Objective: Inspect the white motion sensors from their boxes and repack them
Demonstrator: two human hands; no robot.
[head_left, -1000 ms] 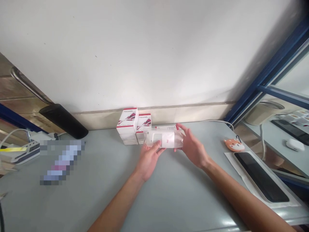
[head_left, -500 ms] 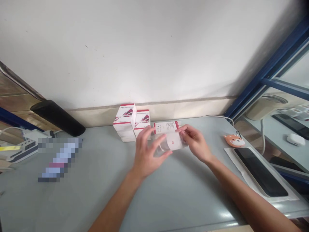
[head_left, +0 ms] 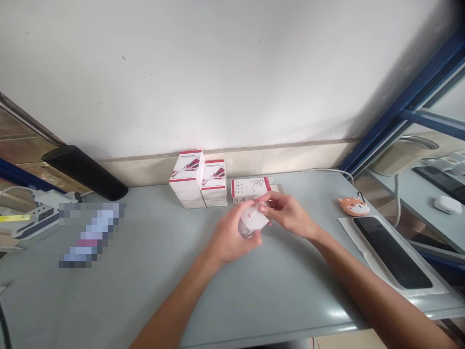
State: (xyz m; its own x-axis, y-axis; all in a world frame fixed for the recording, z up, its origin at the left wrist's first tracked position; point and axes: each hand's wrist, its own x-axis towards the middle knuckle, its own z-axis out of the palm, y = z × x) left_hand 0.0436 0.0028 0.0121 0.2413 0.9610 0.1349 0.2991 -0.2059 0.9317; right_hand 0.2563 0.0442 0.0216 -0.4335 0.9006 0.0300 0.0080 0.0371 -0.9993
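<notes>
A small white, rounded plastic device (head_left: 253,221), seemingly in a clear plastic bag, is held just above the table's middle. My left hand (head_left: 230,235) curls around its left side, with the thumb below and the fingers above. Pinched between the thumb and fingers of my right hand (head_left: 290,215) is the right end of the bag or device; the fingers partly cover what they grip. Right behind the hands lies a white and red printed carton (head_left: 250,188), its right end apparently open.
White and red cartons (head_left: 189,177) stand stacked against the wall, left of my hands. A black cylindrical case (head_left: 87,172) and a power strip (head_left: 39,220) are at the left. On the right lie a phone (head_left: 392,252) on white paper and an orange dog-face case (head_left: 354,206).
My left hand, open beside the bagged device before, has closed around it. The device has turned and come slightly nearer, and my right hand keeps its pinch.
</notes>
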